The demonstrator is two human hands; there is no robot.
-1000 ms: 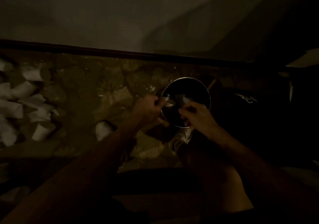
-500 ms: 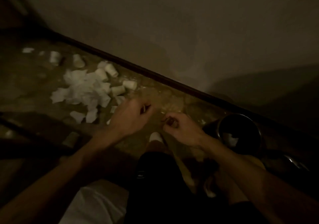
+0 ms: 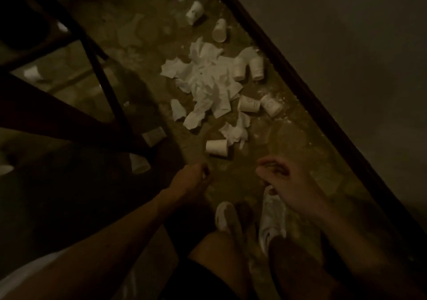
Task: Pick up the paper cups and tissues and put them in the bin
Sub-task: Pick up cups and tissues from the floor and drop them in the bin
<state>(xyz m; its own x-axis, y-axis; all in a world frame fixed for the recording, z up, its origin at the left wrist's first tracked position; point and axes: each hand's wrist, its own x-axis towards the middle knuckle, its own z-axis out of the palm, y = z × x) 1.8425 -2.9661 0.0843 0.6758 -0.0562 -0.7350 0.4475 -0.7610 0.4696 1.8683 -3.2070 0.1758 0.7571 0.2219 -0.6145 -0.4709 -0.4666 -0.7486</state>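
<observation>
What changed: a second ago both hands were at the bin. The view has since swung to the mess on the floor.
Bin: it is not in the picture now.
Left hand: low in the middle of the frame, fingers loosely curled. I can see nothing in it, but it is dark there.
Right hand: just right of the middle, apart from the other hand. Its fingers are bent and loose, and it holds nothing.
Tissues: a big white heap in the middle of the frame, with smaller bits below it.
Nearest cup: it lies on its side just above the two hands, not touched yet.
Other cups: two lie right of the heap, and two more lie near the wall. Two are near the top, and a few lie under the dark chair on the left.
Shoes: white, at the bottom, under the right hand.
What it means: that load looks done, and the hands are free for the next one. Lots of cups and tissues are still on the floor, so the job is far from over. The nearest cup looks like the easy one to grab next.
</observation>
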